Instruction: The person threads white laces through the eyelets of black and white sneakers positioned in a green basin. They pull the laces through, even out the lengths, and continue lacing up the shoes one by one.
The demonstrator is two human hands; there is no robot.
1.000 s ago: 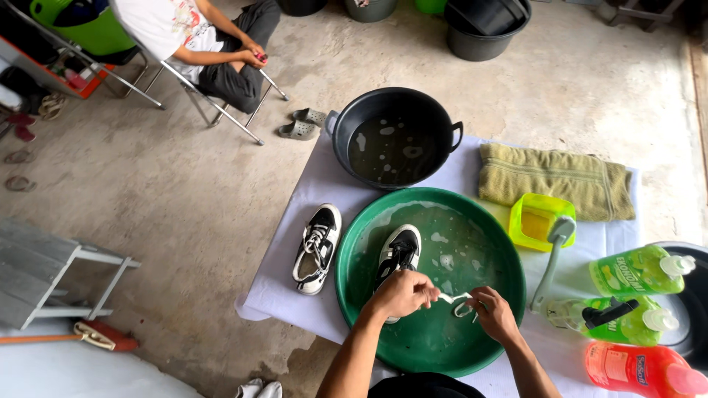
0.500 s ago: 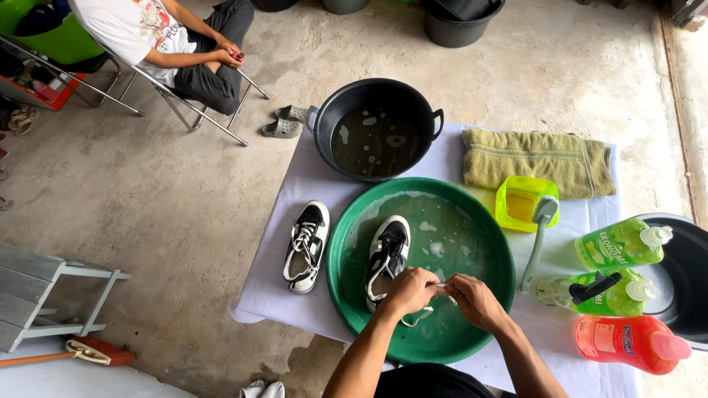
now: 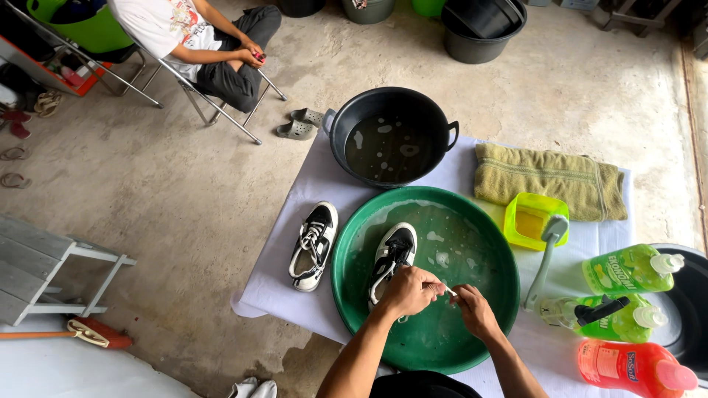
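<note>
A black-and-white shoe (image 3: 391, 259) lies in a wide green basin (image 3: 487, 243) holding soapy water. My left hand (image 3: 408, 291) is closed on a white shoelace (image 3: 448, 291) just right of the shoe's heel. My right hand (image 3: 473, 310) pinches the same lace a little further right, over the basin's near half. The lace's loose part runs back toward the shoe under my left hand. A second matching shoe (image 3: 313, 245) rests on the white cloth (image 3: 324, 177) left of the basin.
A black tub (image 3: 391, 136) of murky water stands behind the basin. To the right lie a folded olive towel (image 3: 549, 180), a yellow-green cup (image 3: 532, 220), a grey brush (image 3: 544, 258), green bottles (image 3: 627, 270) and a red bottle (image 3: 634, 366). A person sits on a folding chair (image 3: 199, 96) at the far left.
The hands, apart with the lace stretched between them a second ago, have drawn close together. The lace loop seen hanging below my left hand is now gathered in.
</note>
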